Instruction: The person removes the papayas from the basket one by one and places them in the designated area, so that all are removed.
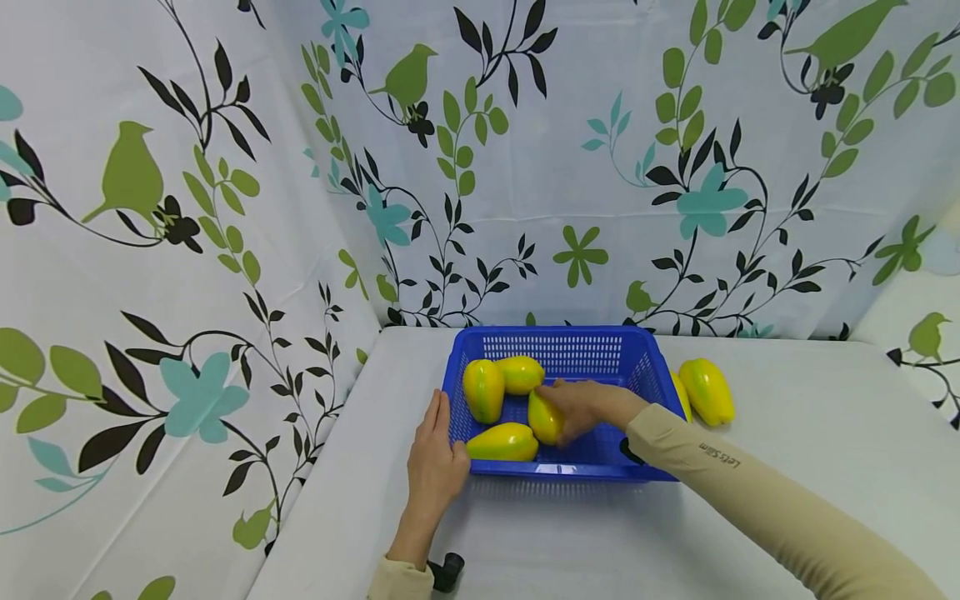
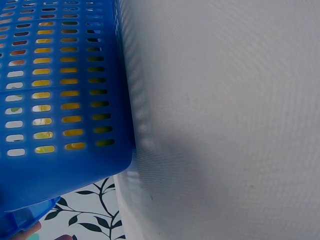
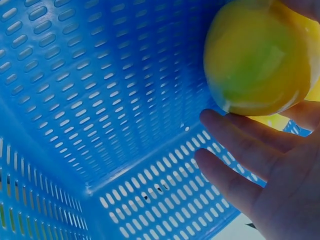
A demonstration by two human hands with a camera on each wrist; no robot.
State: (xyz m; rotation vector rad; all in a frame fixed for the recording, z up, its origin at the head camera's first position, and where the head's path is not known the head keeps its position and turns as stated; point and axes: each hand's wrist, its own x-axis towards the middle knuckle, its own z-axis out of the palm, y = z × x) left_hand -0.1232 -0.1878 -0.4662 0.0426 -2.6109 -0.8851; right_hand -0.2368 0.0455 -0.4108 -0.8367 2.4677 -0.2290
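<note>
A blue plastic basket (image 1: pixel 558 469) with slotted walls holds several yellow bell peppers, including a long one (image 1: pixel 502 442) near its front-left corner and an upright one (image 1: pixel 483 392) behind. My right hand (image 1: pixel 573 408) reaches into the basket and grips a yellow bell pepper (image 1: pixel 546 417). From the right wrist, this pepper (image 3: pixel 260 60) shows a greenish patch, and part of my right hand (image 3: pixel 265 165) lies beside and below it. My left hand (image 1: pixel 438 458) rests with straight fingers along the basket's left rim, its thumb near the front corner. In the left wrist view, the basket's wall (image 2: pixel 65 165) fills the upper left.
Outside the basket's right wall, a yellow bell pepper (image 1: pixel 707 392) lies on the white table (image 1: pixel 795 408), with another partly hidden beside the wall. A patterned curtain (image 1: pixel 525 167) hangs behind and to the left.
</note>
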